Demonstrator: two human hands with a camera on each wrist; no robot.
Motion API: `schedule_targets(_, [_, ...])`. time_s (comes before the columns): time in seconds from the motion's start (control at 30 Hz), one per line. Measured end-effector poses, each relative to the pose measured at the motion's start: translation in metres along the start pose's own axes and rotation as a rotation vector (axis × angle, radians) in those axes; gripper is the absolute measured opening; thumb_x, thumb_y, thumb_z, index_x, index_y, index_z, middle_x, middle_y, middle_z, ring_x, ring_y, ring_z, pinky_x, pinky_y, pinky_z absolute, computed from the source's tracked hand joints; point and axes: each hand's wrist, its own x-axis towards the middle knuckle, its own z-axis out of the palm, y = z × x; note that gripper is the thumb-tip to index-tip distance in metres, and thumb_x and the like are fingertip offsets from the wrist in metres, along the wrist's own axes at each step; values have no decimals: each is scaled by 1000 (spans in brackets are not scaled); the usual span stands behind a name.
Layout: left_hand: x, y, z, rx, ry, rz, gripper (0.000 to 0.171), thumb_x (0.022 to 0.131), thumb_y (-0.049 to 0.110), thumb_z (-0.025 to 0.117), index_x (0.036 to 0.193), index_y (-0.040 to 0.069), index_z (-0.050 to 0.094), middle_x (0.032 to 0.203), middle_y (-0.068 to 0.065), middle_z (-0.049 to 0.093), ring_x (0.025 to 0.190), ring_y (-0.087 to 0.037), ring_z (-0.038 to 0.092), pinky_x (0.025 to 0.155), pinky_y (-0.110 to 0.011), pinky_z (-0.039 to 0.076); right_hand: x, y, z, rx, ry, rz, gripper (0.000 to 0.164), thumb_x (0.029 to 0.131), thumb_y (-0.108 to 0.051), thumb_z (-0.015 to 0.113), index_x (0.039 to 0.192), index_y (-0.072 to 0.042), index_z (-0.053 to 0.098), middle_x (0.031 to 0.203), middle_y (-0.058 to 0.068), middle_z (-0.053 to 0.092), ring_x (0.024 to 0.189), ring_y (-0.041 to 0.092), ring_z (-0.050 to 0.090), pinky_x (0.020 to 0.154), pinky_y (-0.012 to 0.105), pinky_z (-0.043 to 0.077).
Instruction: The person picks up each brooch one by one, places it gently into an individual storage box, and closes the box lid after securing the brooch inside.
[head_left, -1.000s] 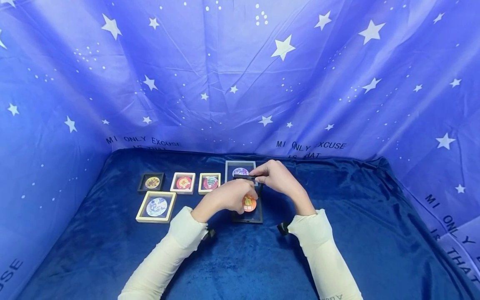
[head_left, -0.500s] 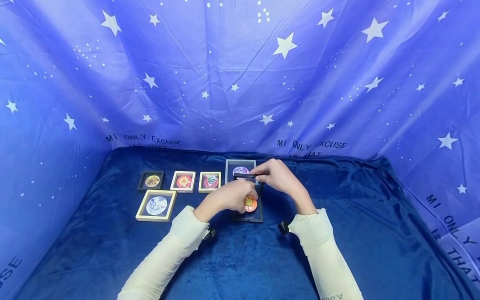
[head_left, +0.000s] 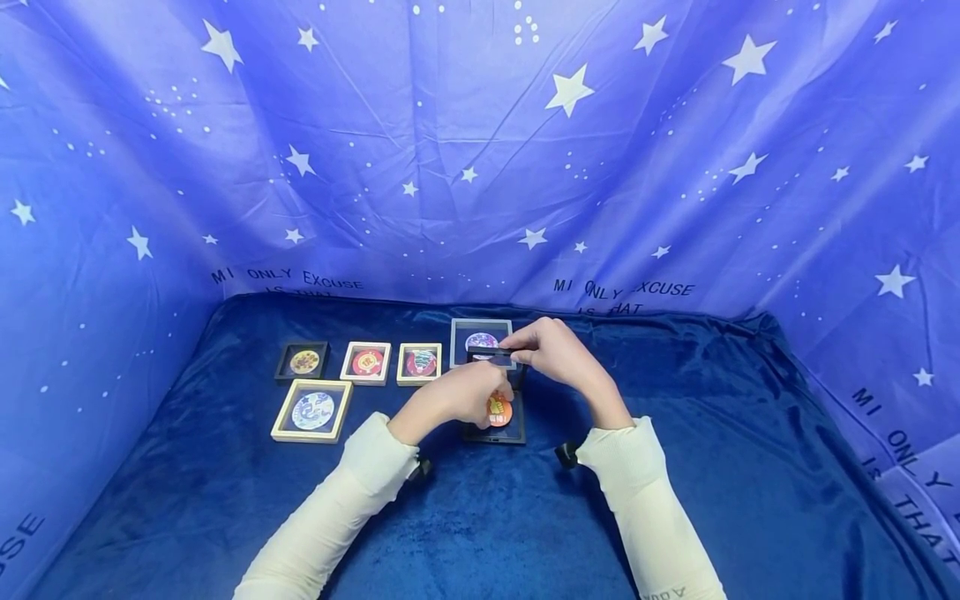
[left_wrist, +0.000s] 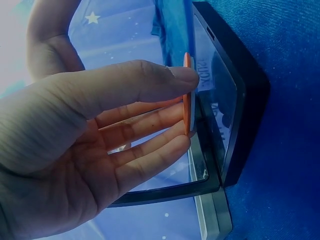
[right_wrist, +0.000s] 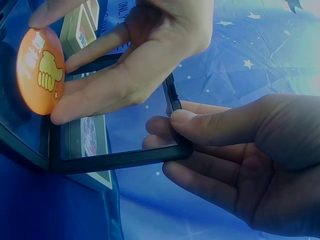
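Observation:
My left hand [head_left: 468, 392] holds a round orange badge [right_wrist: 42, 70] by its edge, thumb on one side and fingers on the other. A yellow thumbs-up is printed on its face. The badge is close over the lower half of a hinged black display frame [left_wrist: 250, 100], which has a clear film window. In the right wrist view, the frame's other half, the lid [right_wrist: 120, 159], stands raised from the hinge. My right hand [head_left: 558, 354] pinches the free edge of this lid between thumb and fingers. From the head view, the left hand covers part of the badge and frame.
Behind the black frame lies a grey frame [head_left: 481, 325] with a purple badge. To the left are a small black frame [head_left: 281, 367], a pink frame [head_left: 367, 385], a small cream frame [head_left: 420, 383] and a larger yellow one [head_left: 307, 438], all with badges. Blue velvet [head_left: 487, 517] covers the table.
The orange badge has shifted and turned slightly in the left fingers over the lower half. My right hand keeps the lid raised in about the same place.

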Motion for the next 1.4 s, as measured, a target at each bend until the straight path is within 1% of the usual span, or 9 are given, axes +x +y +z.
schedule_targets(0.17, [1, -1, 3, -2, -3, -18, 44, 75, 0, 86, 118, 10, 76, 119, -4, 73, 100, -15, 66, 88, -30, 57, 0, -1, 0, 1, 2, 3, 24, 97, -4, 66, 116, -10, 78, 113, 10, 77, 104, 25, 73, 88, 42, 59])
schedule_targets(0.37, [2, -1, 4, 5, -5, -27, 45, 75, -1, 86, 117, 9, 76, 119, -5, 74, 103, -16, 68, 89, -30, 58, 0, -1, 1, -4, 8, 2, 23, 96, -4, 67, 116, -11, 78, 111, 8, 78, 103, 23, 72, 86, 40, 59])
schedule_targets(0.73, [3, -2, 7, 10, -2, -34, 43, 74, -2, 87, 115, 8, 77, 115, -5, 75, 103, -16, 68, 93, -31, 57, 0, -2, -1, -11, 2, -11, 23, 96, -5, 67, 116, -10, 78, 115, 11, 77, 108, 27, 72, 88, 44, 59])
schedule_targets(0.9, [3, -1, 8, 36, 1, -44, 43, 74, -1, 87, 114, 9, 77, 116, -4, 75, 105, -17, 68, 95, -33, 56, 0, -3, -1, -13, 0, -9, 23, 97, -5, 67, 116, -10, 78, 115, 12, 77, 108, 27, 72, 88, 44, 59])
schedule_targets(1.1, [0, 2, 7, 41, -8, -47, 43, 76, 1, 86, 117, 9, 76, 118, -4, 75, 106, -17, 68, 95, -32, 56, -1, -4, -1, -7, -4, -6, 23, 97, -4, 67, 117, -9, 78, 116, 13, 76, 108, 28, 72, 89, 44, 59])
schedule_targets(1.17, [-1, 3, 6, 41, -9, -43, 42, 77, 2, 86, 117, 9, 76, 118, -4, 75, 105, -16, 68, 93, -32, 57, -2, -3, -1, -4, -6, -7, 24, 97, -4, 67, 117, -9, 77, 118, 13, 76, 109, 28, 72, 89, 44, 59])
schedule_targets(1.23, [-2, 4, 4, 34, -3, -35, 39, 79, 5, 86, 116, 9, 77, 115, -4, 76, 100, -15, 69, 89, -30, 57, -2, -3, -1, -1, -9, -9, 24, 97, -4, 66, 118, -9, 77, 119, 14, 75, 109, 29, 72, 90, 45, 59])
schedule_targets(1.33, [-5, 5, 0, 7, 15, -10, 29, 82, 10, 84, 111, 8, 78, 108, -4, 77, 88, -13, 67, 83, -29, 57, -3, -2, -1, 4, -20, -16, 25, 98, -5, 66, 120, -8, 76, 121, 14, 74, 109, 29, 72, 90, 45, 59])
schedule_targets(1.4, [-8, 6, -5, -25, 32, 15, 25, 86, 13, 81, 110, 6, 78, 106, -6, 77, 87, -14, 67, 83, -31, 57, -3, -1, -1, 8, -31, -30, 25, 98, -7, 66, 122, -6, 75, 121, 15, 74, 109, 29, 72, 90, 45, 59])
